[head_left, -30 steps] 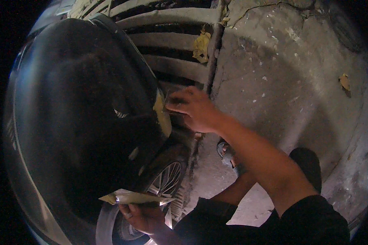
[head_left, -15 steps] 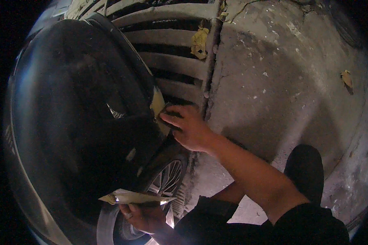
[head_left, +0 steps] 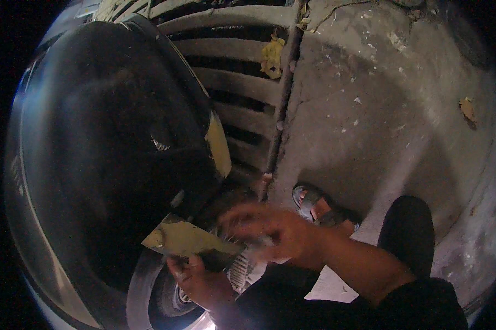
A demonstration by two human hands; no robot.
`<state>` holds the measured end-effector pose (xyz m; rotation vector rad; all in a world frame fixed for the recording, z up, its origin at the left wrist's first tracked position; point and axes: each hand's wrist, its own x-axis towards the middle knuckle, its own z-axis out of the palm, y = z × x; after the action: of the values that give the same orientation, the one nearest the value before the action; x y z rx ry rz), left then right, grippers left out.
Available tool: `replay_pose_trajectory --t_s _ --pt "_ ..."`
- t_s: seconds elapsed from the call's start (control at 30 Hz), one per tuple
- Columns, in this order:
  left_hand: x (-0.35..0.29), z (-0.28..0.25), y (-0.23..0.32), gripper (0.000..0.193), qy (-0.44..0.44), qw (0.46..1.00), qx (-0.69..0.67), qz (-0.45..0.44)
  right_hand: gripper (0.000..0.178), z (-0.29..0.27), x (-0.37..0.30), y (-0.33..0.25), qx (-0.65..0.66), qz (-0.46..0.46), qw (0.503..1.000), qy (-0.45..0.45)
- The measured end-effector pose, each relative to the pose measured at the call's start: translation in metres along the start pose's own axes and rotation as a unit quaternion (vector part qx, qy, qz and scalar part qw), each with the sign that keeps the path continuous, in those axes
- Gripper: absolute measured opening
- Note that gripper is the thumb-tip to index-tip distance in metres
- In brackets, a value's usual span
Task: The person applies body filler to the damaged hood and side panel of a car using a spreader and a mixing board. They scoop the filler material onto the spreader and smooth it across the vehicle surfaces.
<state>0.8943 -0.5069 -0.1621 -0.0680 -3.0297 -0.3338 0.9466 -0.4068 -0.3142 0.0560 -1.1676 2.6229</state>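
Observation:
My left hand (head_left: 204, 283) grips a flat rectangular plate (head_left: 190, 239) by its lower edge; its upper face carries a pale yellowish smear of paste. Just right of the plate is my right hand (head_left: 284, 234), its fingers blurred by motion, so whatever they hold cannot be made out. Ahead of both hands, a pale yellow patch (head_left: 219, 146) covers part of the right edge of a dark car body (head_left: 110, 137). A small whitish scuff (head_left: 176, 198) marks the dark panel nearer the plate. The car's wheel (head_left: 176, 300) lies partly behind my left hand.
A slatted concrete grate (head_left: 237, 85) runs beside the car, with a yellow crumpled leaf (head_left: 271, 58) on it. Right of it spreads a stained concrete floor (head_left: 369, 121) with a dry leaf (head_left: 468, 111). A sandalled foot (head_left: 319, 206) and my dark-clothed knee (head_left: 406, 234) are near my right forearm.
My right hand has come away from the yellow patch, back toward me, to beside the plate. The plate has tilted, showing more of its smeared face. The sandalled foot is now uncovered.

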Motion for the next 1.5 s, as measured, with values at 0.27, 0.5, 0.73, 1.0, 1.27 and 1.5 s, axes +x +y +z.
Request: replay_pose_trajectory --t_s 0.27,0.5,0.73,1.0,1.27,1.5 --pt "0.002 -0.016 -0.030 0.052 -0.006 0.956 0.237 0.175 0.057 -0.023 0.022 0.055 -0.320 0.070 0.941 0.088" --pt "0.002 0.000 0.002 0.060 0.047 0.963 -0.238 -0.120 0.051 -0.041 0.098 0.043 -0.269 0.183 0.918 0.225" --pt "0.005 0.006 -0.009 0.062 0.019 0.932 -0.360 -0.043 0.055 -0.001 0.073 0.036 -0.282 0.145 0.938 0.140" --pt "0.004 0.006 -0.005 0.061 0.058 0.958 -0.274 -0.063 0.055 -0.047 0.098 0.052 -0.257 0.197 0.925 0.200" --pt "0.001 0.006 -0.011 0.063 0.098 0.969 -0.207 -0.091 0.057 0.022 0.054 0.066 -0.286 0.153 0.933 0.154" --pt "0.005 -0.011 -0.051 0.059 0.041 0.990 -0.122 0.051 0.054 -0.013 0.053 0.073 -0.156 0.196 0.949 0.190"
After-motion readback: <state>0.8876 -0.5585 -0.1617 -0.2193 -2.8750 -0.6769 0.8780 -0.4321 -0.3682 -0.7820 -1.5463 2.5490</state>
